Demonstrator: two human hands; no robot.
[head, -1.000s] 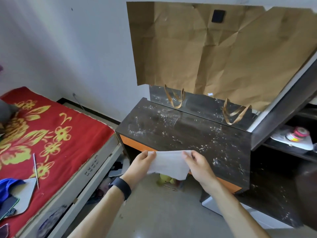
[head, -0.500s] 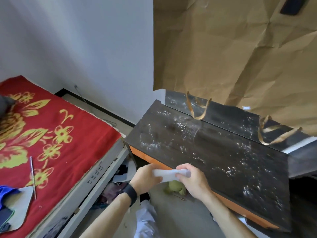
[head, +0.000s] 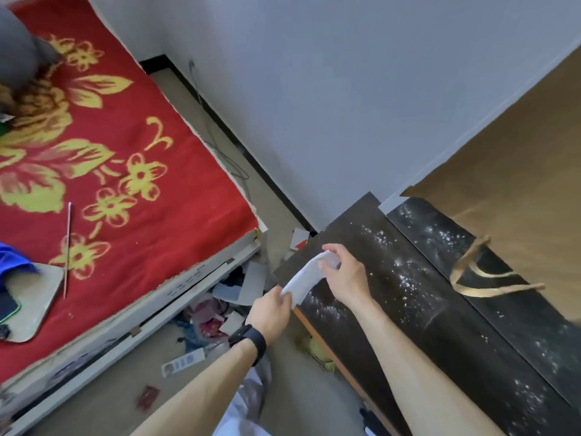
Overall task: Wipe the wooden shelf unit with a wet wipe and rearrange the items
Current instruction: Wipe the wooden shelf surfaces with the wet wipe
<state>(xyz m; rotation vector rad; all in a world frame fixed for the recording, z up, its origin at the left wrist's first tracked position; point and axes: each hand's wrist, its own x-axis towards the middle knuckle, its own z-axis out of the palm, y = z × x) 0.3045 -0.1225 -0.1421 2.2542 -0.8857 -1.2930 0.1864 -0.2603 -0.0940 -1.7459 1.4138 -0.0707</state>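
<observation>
A white wet wipe (head: 304, 279) stretches between my two hands, folded into a narrow strip. My left hand (head: 271, 312), with a black wristband, pinches its lower end just off the shelf's left corner. My right hand (head: 345, 275) pinches the upper end above the dark wooden shelf unit (head: 418, 309). The shelf top is dusty, speckled with white powder, and has an orange front edge. A brown paper bag (head: 509, 190) with flat handles stands on the shelf's back part.
A bed with a red floral blanket (head: 110, 171) fills the left side, with a thin stick and a grey board on it. Clutter and scraps lie on the floor (head: 217, 313) beside the bed frame. A white wall rises behind the shelf.
The view has swung left and tilted. The wipe went from a spread sheet to a folded strip, and my right hand has moved up over the shelf top.
</observation>
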